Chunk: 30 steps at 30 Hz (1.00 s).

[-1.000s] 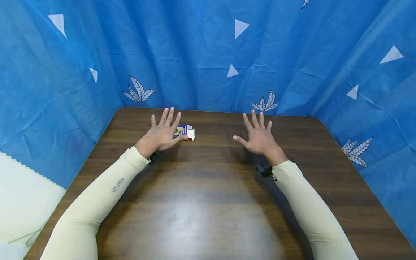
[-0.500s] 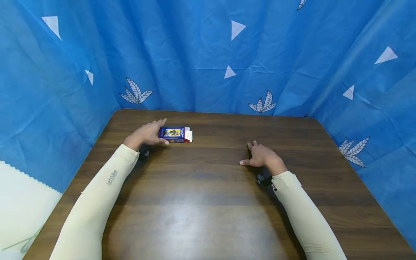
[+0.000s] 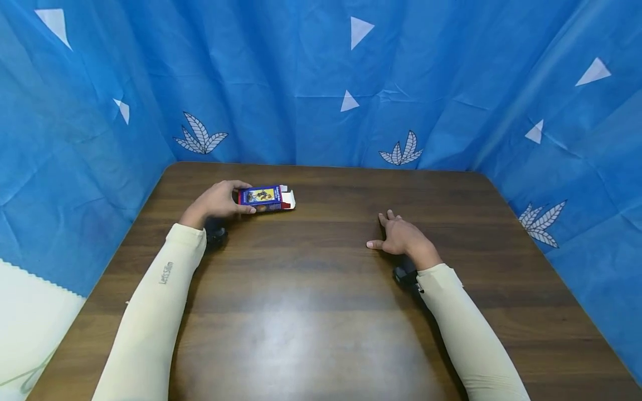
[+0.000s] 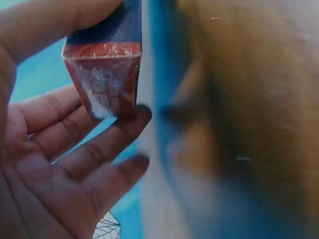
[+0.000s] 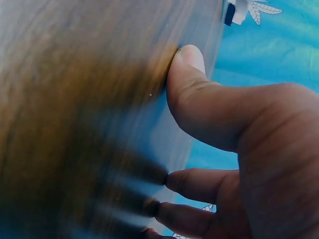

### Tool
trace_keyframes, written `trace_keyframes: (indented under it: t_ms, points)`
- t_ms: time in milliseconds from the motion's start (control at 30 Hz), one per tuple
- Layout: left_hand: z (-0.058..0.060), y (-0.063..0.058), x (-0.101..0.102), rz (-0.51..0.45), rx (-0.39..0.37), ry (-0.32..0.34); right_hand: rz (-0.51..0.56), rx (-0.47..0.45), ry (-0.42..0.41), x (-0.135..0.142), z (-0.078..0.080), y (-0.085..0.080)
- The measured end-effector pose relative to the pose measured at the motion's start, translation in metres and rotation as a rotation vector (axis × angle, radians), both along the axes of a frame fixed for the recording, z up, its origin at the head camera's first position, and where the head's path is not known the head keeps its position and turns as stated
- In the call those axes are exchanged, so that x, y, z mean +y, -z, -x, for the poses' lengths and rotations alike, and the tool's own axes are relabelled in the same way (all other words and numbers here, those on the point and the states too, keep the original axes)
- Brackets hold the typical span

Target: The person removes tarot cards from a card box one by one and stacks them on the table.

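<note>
My left hand [image 3: 218, 199] grips the left end of a small blue-and-red cardboard box [image 3: 263, 196], thumb on the near side and fingers on the far side. A yellow picture panel is on the box's top face, and white flaps stick out at its right end. In the left wrist view, the red end of the box [image 4: 102, 79] faces the palm. To the right, my right hand [image 3: 403, 236] rests its fingertips and thumb on the table, holding nothing. The thumb [image 5: 192, 87] in the right wrist view touches the shiny wood.
The brown wooden table [image 3: 321, 267] reaches back to a blue curtain [image 3: 261, 83] with white triangles and leaf prints, which also lines both sides. White cloth [image 3: 30, 317] hangs at the lower left. Each wrist wears a small black camera [image 3: 215, 235].
Both hands have come down from spread-fingered poses. The left hand has drawn back leftward and taken hold of the box, which is now slightly tilted. The right fingertips have settled on the table.
</note>
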<state>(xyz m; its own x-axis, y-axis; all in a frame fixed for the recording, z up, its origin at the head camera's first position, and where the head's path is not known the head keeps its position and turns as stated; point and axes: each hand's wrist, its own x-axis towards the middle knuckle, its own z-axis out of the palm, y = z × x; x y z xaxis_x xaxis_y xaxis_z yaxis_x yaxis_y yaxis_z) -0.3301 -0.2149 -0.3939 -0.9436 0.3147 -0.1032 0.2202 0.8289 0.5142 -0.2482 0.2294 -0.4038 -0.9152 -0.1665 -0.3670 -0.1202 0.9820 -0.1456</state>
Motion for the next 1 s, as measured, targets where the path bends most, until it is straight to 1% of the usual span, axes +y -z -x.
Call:
trace_keyframes:
  t_ms: [100,267,367,400,433,467,533,667,733,800,867,933,1000]
  points:
    - [-0.001,-0.010,0.000,-0.085,0.005,0.006,0.007,0.011,0.005,0.000,-0.003,0.001]
    - [-0.007,-0.039,0.001,-0.236,0.033,0.031,-0.006,0.013,0.007,-0.002,-0.004,0.001]
    - [-0.013,-0.057,0.000,-0.325,0.040,0.015,-0.016,0.002,-0.008,-0.008,-0.003,-0.003]
    - [-0.015,-0.061,0.001,-0.353,0.043,0.009,-0.004,0.012,-0.019,-0.011,-0.003,-0.005]
    - [-0.016,-0.065,0.002,-0.381,0.043,0.006,0.034,0.029,-0.029,-0.015,-0.002,-0.008]
    - [-0.017,-0.068,0.003,-0.404,0.041,0.007,0.099,0.053,-0.036,-0.019,-0.002,-0.012]
    - [-0.019,-0.071,0.007,-0.419,0.034,0.023,0.290,0.128,-0.032,-0.030,-0.002,-0.020]
    - [-0.020,-0.073,0.014,-0.413,0.016,0.073,0.778,0.317,-0.002,-0.063,0.000,-0.041]
    - [-0.020,-0.073,0.016,-0.407,0.021,0.078,0.969,0.380,0.008,-0.082,0.003,-0.054]
    - [-0.020,-0.074,0.016,-0.403,0.026,0.073,1.104,0.375,0.018,-0.100,0.010,-0.065]
    - [-0.021,-0.076,0.018,-0.391,0.033,0.067,1.198,0.329,0.051,-0.115,0.019,-0.075]
    - [-0.023,-0.078,0.020,-0.380,0.040,0.063,1.231,0.251,0.101,-0.126,0.027,-0.081]
    - [-0.025,-0.080,0.023,-0.373,0.051,0.065,1.216,0.178,0.156,-0.133,0.034,-0.085]
